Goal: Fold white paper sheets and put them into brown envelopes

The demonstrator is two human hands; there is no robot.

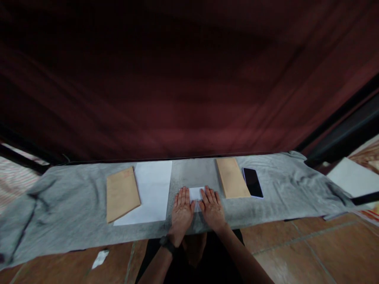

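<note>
White, small rectangular paper [195, 193] lies on grey fabric [192, 171] between 2 bare hands. Left hand [181, 211], dark band [168, 245] at wrist, and right hand [212, 210]: palms down, fingers straight, at its side edges, gripping nothing. Tan rectangular packet [232, 177] farther right, black-screened phone [253, 182] just beside it.

White paper [195, 193], grey cloth [284, 185], maroon backdrop [189, 114]

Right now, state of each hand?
Left hand: open, palm down, touching small white paper, not gripping it.
Right hand: open, palm down, on the same paper's other side.
</note>
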